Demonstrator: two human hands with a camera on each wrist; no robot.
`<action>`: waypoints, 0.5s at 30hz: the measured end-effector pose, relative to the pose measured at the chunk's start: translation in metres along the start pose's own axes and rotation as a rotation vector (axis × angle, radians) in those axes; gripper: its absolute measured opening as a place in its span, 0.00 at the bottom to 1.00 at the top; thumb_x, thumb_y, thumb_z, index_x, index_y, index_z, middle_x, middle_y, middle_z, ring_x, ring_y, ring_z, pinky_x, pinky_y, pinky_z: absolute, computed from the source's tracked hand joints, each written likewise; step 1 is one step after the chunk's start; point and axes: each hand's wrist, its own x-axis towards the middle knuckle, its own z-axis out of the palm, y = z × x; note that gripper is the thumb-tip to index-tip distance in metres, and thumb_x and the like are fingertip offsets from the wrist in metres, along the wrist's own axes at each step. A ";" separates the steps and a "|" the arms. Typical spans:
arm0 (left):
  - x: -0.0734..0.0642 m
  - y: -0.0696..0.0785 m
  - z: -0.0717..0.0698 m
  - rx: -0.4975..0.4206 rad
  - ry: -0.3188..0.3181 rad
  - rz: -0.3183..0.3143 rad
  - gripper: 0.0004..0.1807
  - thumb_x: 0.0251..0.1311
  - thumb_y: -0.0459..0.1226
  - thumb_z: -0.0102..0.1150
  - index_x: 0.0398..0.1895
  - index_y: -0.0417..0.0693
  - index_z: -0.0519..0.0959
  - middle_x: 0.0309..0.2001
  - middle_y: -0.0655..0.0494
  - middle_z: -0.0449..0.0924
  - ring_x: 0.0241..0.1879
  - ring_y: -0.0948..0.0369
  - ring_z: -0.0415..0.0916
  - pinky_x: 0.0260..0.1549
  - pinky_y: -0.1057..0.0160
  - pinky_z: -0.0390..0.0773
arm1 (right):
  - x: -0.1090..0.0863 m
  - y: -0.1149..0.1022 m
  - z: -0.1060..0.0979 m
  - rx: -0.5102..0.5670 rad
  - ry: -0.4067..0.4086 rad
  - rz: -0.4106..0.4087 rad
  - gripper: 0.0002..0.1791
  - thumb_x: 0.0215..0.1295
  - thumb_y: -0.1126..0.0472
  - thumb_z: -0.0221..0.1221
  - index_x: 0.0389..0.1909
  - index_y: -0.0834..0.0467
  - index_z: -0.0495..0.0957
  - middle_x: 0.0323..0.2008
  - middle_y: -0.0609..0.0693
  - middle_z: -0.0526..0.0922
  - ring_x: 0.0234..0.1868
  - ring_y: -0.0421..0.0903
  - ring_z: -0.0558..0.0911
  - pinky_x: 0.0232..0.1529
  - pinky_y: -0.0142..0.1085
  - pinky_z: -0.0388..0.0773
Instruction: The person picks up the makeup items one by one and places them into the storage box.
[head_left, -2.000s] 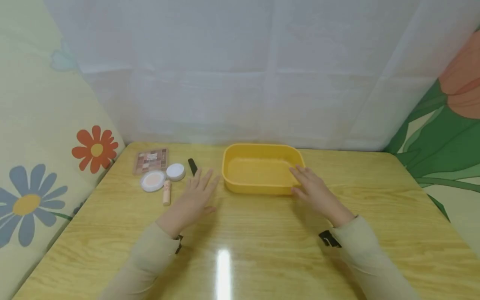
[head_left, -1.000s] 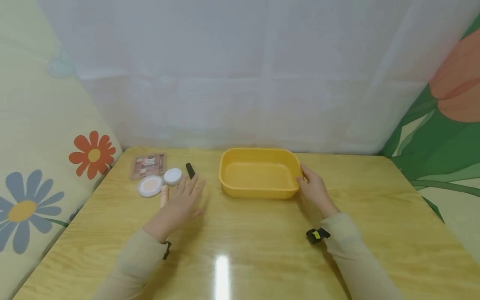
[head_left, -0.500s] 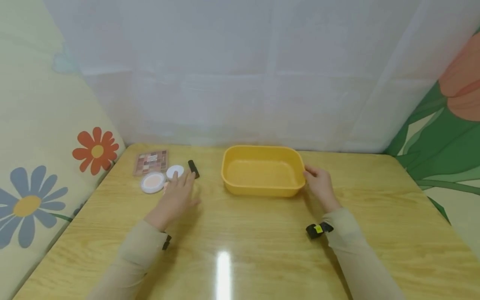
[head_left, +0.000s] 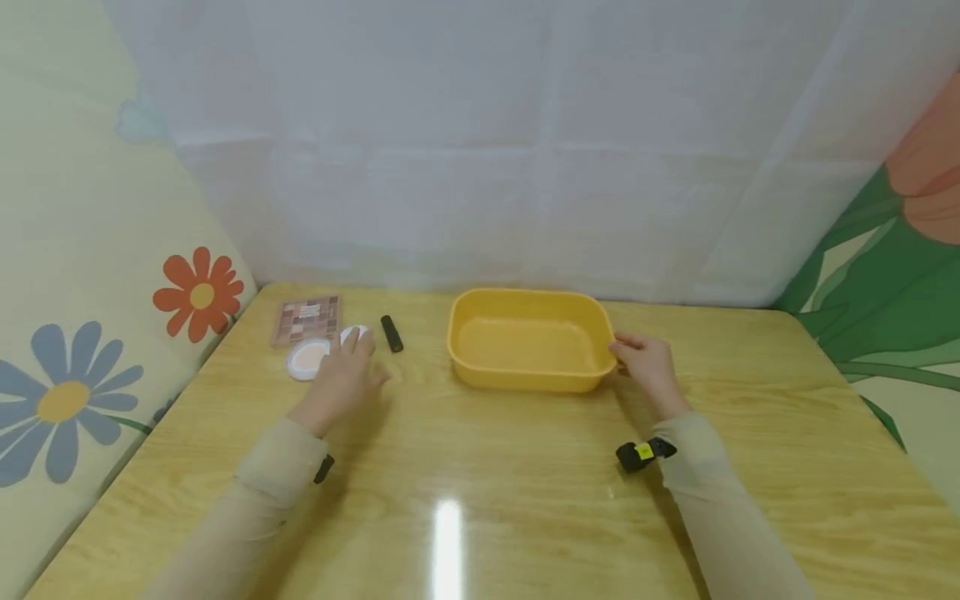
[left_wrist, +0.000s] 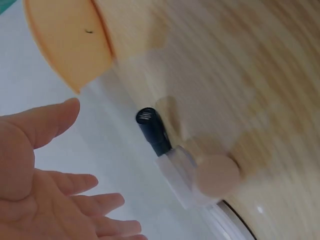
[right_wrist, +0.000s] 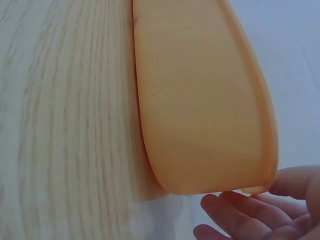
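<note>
My left hand (head_left: 341,387) hovers palm down with fingers extended over the makeup at the table's left, its fingertips overlapping a white round jar (head_left: 363,340) in the head view. Beside it lie a pressed powder compact (head_left: 302,362), an eyeshadow palette (head_left: 307,321) and a small black tube (head_left: 392,333). The peach stick tube (left_wrist: 216,176) shows its round end in the left wrist view; in the head view the hand hides it. My right hand (head_left: 651,375) holds the right end of a yellow plastic basin (head_left: 531,380), thumb and fingers at its rim (right_wrist: 267,125).
The wood-grain table (head_left: 517,483) runs up to a white cloth (head_left: 495,167) behind the basin. Flower-printed panels stand at both sides. A black wrist strap (head_left: 645,454) sits at the right sleeve.
My left hand has moved leftward from beside the basin to over the jar and stick. My right hand has gone from over the basin's right side to holding its right end.
</note>
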 end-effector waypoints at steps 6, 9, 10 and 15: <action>0.005 -0.008 -0.009 -0.039 -0.004 -0.089 0.37 0.68 0.40 0.54 0.68 0.21 0.52 0.67 0.20 0.50 0.67 0.27 0.45 0.61 0.28 0.53 | 0.001 -0.001 -0.003 0.017 -0.030 0.024 0.24 0.71 0.64 0.52 0.64 0.72 0.67 0.60 0.67 0.72 0.33 0.27 0.75 0.40 0.29 0.80; 0.006 -0.014 -0.012 -0.041 0.032 -0.099 0.38 0.68 0.40 0.55 0.67 0.21 0.52 0.64 0.19 0.54 0.63 0.27 0.52 0.58 0.29 0.60 | 0.001 -0.001 -0.003 0.018 -0.047 0.035 0.25 0.72 0.63 0.52 0.65 0.71 0.66 0.62 0.67 0.70 0.34 0.28 0.74 0.42 0.31 0.80; 0.007 -0.016 -0.014 -0.051 0.040 -0.103 0.38 0.67 0.40 0.55 0.67 0.21 0.52 0.63 0.19 0.55 0.61 0.27 0.55 0.56 0.30 0.63 | 0.000 -0.001 -0.003 0.020 -0.051 0.038 0.25 0.72 0.63 0.52 0.65 0.71 0.66 0.63 0.67 0.70 0.35 0.29 0.75 0.42 0.31 0.79; 0.014 -0.027 -0.019 -0.117 0.024 -0.147 0.40 0.68 0.40 0.55 0.71 0.24 0.48 0.63 0.20 0.57 0.61 0.29 0.56 0.58 0.32 0.62 | -0.001 -0.001 -0.003 0.030 -0.069 0.058 0.26 0.72 0.61 0.52 0.67 0.69 0.65 0.65 0.66 0.68 0.41 0.32 0.75 0.45 0.32 0.79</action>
